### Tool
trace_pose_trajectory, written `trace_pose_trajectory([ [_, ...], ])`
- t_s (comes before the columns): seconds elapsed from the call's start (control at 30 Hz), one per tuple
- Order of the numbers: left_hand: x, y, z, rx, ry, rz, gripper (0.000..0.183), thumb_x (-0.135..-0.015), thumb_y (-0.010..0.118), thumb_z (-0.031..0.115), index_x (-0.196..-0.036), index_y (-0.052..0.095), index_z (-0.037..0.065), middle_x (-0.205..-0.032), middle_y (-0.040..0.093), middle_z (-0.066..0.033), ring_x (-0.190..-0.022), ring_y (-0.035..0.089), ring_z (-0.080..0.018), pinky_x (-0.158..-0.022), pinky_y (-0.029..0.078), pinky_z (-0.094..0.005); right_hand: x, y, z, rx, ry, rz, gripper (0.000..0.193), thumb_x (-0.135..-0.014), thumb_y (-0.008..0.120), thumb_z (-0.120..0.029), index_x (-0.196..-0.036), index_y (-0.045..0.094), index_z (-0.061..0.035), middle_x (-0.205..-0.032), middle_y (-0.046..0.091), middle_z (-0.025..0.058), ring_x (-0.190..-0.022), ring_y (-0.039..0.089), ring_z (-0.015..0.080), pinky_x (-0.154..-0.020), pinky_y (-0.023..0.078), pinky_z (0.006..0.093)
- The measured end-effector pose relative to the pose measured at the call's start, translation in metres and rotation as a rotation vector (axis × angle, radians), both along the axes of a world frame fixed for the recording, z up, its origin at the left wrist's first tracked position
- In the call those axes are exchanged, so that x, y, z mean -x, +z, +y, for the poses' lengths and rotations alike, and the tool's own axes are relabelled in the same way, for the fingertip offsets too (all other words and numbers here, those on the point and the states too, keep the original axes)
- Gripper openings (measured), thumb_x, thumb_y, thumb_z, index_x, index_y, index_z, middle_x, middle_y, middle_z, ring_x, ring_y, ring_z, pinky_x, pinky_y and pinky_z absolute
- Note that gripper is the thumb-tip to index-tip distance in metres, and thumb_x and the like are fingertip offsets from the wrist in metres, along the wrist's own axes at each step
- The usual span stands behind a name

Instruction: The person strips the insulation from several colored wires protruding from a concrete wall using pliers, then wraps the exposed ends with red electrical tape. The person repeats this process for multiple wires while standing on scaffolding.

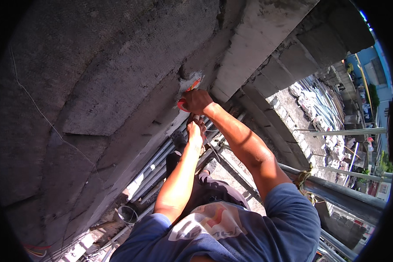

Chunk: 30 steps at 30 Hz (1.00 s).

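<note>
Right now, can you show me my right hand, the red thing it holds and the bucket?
Right hand (198, 101): head view, back of the hand.
Red thing (180, 105): head view, its rounded part.
Bucket (127, 214): head view, its inside.

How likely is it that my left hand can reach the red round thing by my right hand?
Likely yes: your left hand is just below the red round thing, which shows beside your right hand, and nothing visible blocks the way. Whether the left hand holds anything is unclear.
</note>
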<state>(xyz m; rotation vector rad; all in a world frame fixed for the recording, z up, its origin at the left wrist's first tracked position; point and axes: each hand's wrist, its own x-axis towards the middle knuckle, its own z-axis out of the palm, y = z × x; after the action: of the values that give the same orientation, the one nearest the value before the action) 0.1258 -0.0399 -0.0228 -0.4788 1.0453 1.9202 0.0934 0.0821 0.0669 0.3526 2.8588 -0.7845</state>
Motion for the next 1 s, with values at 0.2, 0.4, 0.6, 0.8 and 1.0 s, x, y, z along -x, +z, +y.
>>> trace_pose_trajectory([
  [0.2, 0.046, 0.004, -0.036, -0.129, -0.301, 0.142, 0.03, -0.104, 0.043, 0.014, -0.128, 0.061, 0.011, -0.059, 0.03, 0.0094, -0.044, 0.022, -0.0028, -0.041, 0.019, -0.0217, -0.04, -0.057, 0.041, 0.683, -0.45, 0.388, 0.041, -0.087, 0.077, -0.035, -0.117, 0.072, -0.0075, -0.094, 0.076, 0.0114, -0.086, 0.072, 0.0221, -0.077, 0.054, 0.0357],
  [0.4, 0.049, 0.025, -0.022, -0.353, -0.209, -0.413, 0.027, -0.108, 0.045, 0.027, -0.122, 0.062, 0.011, -0.058, 0.029, 0.0063, -0.043, 0.024, -0.0068, -0.044, 0.023, -0.0243, -0.066, -0.109, 0.013, 0.966, -0.893, 0.238, 0.03, -0.095, 0.071, -0.037, -0.102, 0.07, -0.0073, -0.071, 0.055, -0.0052, -0.06, 0.046, 0.0054, -0.052, 0.033, 0.0242],
  [0.6, 0.023, 0.036, -0.005, -0.772, 0.098, -0.621, 0.038, -0.11, 0.04, 0.028, -0.137, 0.056, 0.008, -0.061, 0.03, 0.0053, -0.045, 0.025, -0.0073, -0.047, 0.025, -0.0239, -0.055, -0.12, -0.03, 1.343, -0.799, 0.132, 0.021, -0.099, 0.059, -0.016, -0.111, 0.064, 0.0008, -0.088, 0.071, 0.0112, -0.056, 0.066, 0.0213, -0.05, 0.055, 0.0335],
  [0.8, -0.001, 0.03, 0.014, -0.786, 0.234, -0.485, 0.035, -0.109, 0.038, 0.02, -0.137, 0.055, 0.007, -0.067, 0.034, 0.0038, -0.047, 0.026, -0.0079, -0.048, 0.025, -0.0244, -0.05, -0.074, 0.01, 0.727, -0.463, -0.006, 0.02, -0.092, 0.063, -0.016, -0.107, 0.068, -0.0042, -0.098, 0.072, 0.0133, -0.081, 0.072, 0.0255, -0.069, 0.058, 0.0362],
  [1.0, -0.007, 0.016, 0.008, -0.19, 0.038, -0.085, 0.032, -0.109, 0.043, 0.022, -0.138, 0.052, 0.03, -0.069, 0.033, 0.0069, -0.05, 0.026, -0.0062, -0.047, 0.025, -0.0233, -0.032, -0.025, 0.044, 0.268, -0.201, 0.443, 0.036, -0.087, 0.074, -0.027, -0.118, 0.07, -0.0093, -0.112, 0.072, 0.013, -0.088, 0.07, 0.0281, -0.078, 0.055, 0.0384],
])
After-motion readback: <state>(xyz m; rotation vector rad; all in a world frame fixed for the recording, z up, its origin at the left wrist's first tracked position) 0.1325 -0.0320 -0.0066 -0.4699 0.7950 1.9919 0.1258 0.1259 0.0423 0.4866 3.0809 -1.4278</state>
